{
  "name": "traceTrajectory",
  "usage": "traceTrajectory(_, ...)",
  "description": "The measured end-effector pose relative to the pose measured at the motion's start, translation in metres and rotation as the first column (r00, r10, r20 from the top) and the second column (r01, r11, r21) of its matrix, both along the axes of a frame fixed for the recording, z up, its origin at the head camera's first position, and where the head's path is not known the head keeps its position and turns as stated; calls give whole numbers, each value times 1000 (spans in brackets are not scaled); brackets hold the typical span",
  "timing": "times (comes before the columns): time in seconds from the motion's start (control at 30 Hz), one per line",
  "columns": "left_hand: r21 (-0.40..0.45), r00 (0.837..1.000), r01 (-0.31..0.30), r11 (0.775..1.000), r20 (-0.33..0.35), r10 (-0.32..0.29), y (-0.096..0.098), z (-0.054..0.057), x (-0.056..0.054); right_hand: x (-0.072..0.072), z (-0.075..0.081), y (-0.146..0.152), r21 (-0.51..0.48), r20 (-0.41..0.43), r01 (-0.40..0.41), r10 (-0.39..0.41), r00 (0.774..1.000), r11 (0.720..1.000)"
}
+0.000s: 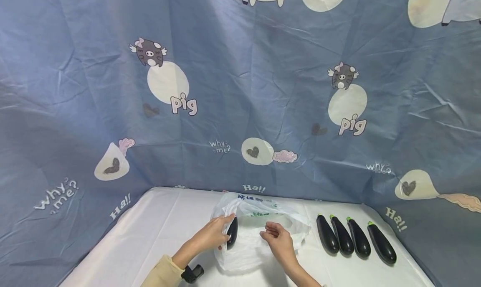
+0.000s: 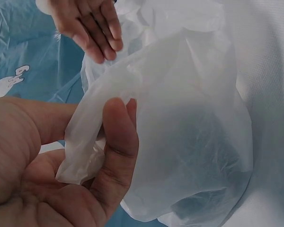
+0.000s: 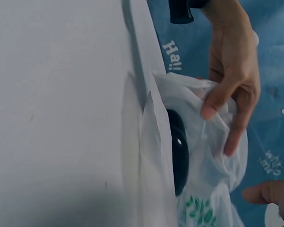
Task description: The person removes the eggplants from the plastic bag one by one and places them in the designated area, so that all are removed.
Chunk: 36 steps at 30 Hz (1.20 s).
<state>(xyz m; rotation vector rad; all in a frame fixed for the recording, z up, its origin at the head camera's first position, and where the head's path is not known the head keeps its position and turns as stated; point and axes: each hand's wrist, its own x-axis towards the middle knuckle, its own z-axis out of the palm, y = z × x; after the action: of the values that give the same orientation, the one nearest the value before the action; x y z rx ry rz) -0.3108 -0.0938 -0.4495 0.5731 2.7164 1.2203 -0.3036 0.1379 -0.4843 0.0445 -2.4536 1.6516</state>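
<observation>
A thin white plastic bag (image 1: 255, 253) with green and blue print lies with its mouth spread on the table. My left hand (image 1: 213, 233) pinches the left side of its rim, and the left wrist view shows the film (image 2: 87, 142) between thumb and fingers. Inside the bag, close to that hand, is a glossy dark eggplant (image 1: 232, 232); the right wrist view also shows a dark eggplant (image 3: 180, 158) partly hidden by the film. Over the right part of the mouth hovers my right hand (image 1: 279, 243), its fingers loosely bent and holding nothing.
Several more eggplants (image 1: 360, 237) with green stem ends lie in a row on the white tabletop (image 1: 169, 220), right of the bag. A blue curtain (image 1: 240, 90) printed with pigs hangs behind and around the table. A black strap device (image 1: 192, 274) is at the left wrist.
</observation>
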Motion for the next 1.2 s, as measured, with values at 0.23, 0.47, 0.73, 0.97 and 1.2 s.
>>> traceTrajectory(0.23, -14, 1000, 4, 1000, -9, -4, -2, 1, 1, -2, -5, -29, 26, -9, -35, 35, 999, 999)
traceTrajectory(0.47, -14, 1000, -7, 1000, -6, 7, -2, 5, 0, -11, -11, -54, 48, -6, -62, 62, 998, 997)
traceTrajectory(0.73, -32, 999, -2, 999, -53, 0, -2, 5, -1, -17, -16, -73, 59, -23, -43, 45, 999, 997)
traceTrajectory(0.97, -31, 998, -6, 1000, -63, 4, -4, 9, -3, -20, -22, -83, 111, -7, -33, 34, 999, 993)
traceTrajectory(1.2, -34, 997, -7, 999, -76, 5, -5, 9, -3, -19, -27, -89, 155, -76, -48, 61, 995, 987)
